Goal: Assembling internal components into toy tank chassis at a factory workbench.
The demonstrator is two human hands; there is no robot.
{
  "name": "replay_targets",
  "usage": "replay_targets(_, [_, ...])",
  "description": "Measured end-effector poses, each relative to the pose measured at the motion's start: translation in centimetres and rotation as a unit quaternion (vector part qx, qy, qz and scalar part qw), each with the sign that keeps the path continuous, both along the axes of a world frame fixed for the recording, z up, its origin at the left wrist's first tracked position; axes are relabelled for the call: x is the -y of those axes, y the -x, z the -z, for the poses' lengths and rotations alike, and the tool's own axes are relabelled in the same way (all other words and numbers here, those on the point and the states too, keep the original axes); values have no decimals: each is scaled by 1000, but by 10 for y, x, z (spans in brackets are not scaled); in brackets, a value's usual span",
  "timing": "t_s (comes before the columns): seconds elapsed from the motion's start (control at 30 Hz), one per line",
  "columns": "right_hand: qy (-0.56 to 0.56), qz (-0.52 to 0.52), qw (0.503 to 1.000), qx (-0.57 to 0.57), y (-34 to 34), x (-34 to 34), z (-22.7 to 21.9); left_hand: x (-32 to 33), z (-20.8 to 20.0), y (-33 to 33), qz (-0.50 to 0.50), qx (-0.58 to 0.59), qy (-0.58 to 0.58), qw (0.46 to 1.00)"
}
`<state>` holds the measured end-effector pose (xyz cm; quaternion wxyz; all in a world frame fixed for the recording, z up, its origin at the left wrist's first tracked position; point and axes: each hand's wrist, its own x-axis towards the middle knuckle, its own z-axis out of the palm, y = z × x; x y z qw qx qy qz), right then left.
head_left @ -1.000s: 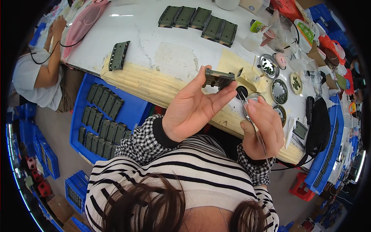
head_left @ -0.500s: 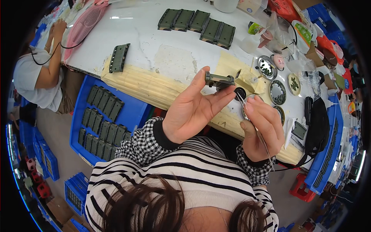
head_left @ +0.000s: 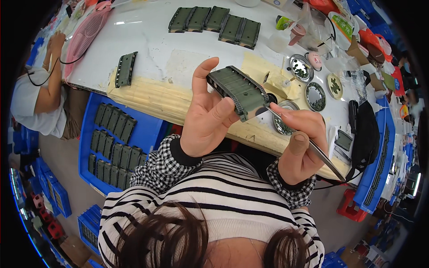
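Note:
My left hand (head_left: pixel 206 119) grips a dark green toy tank hull (head_left: pixel 237 89) with track-like ribbed sides, its broad face tilted up toward me. The thumb presses on the near side and the index finger is raised at the far end. Metal tweezers (head_left: pixel 322 155) lie in my right hand (head_left: pixel 304 142), between thumb and fingers. Their tips reach the camouflage-patterned right end of the hull. Whether a small piece sits between the tips is hidden by my fingers. One similar hull (head_left: pixel 126 69) lies alone on the table, and several more (head_left: pixel 216 22) stand in a row farther back.
On the right of the table (head_left: pixel 152 35) are round dishes of small green parts (head_left: pixel 316 97). A black pouch (head_left: pixel 367 138) lies beyond them. Left below the edge, a blue bin (head_left: pixel 154 127) holds rows of hulls. A person (head_left: pixel 42 94) sits at far left.
My left hand has turned the hull from edge-on to broad face up. My right hand has brought the tweezers' tips against its end. The view has shifted slightly.

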<state>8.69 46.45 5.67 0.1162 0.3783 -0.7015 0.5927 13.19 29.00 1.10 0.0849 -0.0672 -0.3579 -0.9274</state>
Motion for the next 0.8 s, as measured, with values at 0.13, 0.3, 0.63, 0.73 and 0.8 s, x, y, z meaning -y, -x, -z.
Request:
replay_targets(0.13, [-32,30,999,-26,-1,4,-3,0,1,1,-11,-11,10,1000])
replay_targets(0.3, [-19,-10,1000,-3,2,0,-3,1,1,2,-20,-25,14,999])
replay_targets(0.63, [3,-11,1000,0,2,6,-1,-3,-2,-2,-53,-30,26,998])
replay_targets(0.73, [-15,-9,1000,-19,1,6,-2,-4,-1,-3,-62,-40,27,997])
replay_targets(0.8, [-41,-2,998,-53,-2,7,-4,-4,-2,-4,-67,-43,33,996])
